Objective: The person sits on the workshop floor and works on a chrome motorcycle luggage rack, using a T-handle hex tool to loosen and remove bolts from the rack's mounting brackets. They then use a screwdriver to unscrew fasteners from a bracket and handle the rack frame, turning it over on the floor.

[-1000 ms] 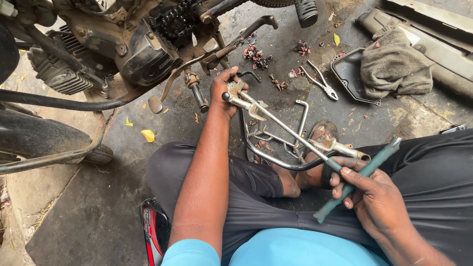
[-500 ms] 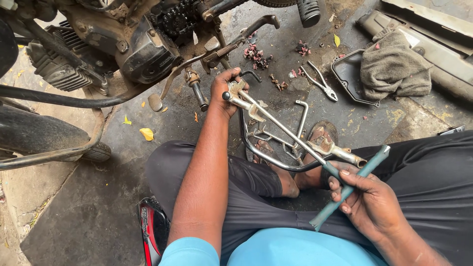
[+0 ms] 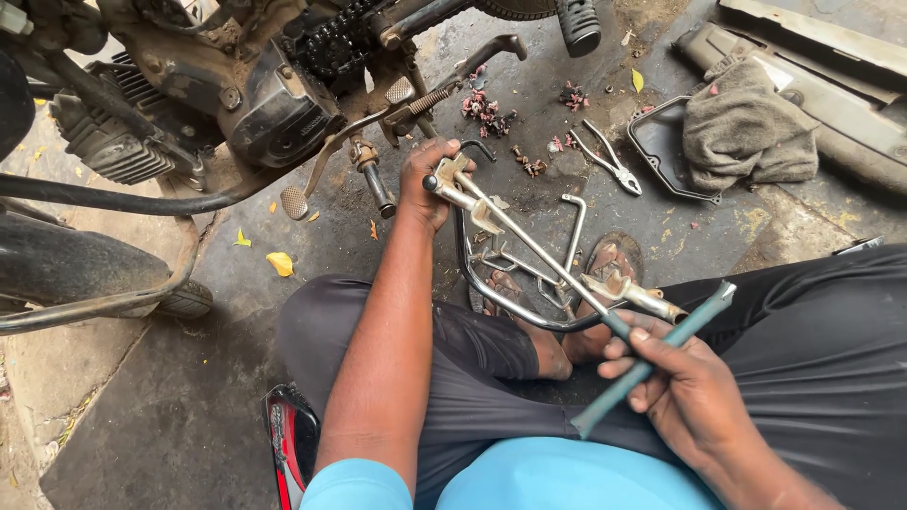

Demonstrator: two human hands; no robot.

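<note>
On a grimy workshop floor beside a motorcycle engine, the left hand clenches a bent metal frame's end bracket; the right hand grasps a cross wrench, apparently mid-bolt-turning; steady bracing seems needed.

Left hand grips upper end of bent metal frame, centre frame. Right hand holds teal-handled cross wrench, lower right. Motorcycle engine upper left; pliers and grey rag upper right.
</note>
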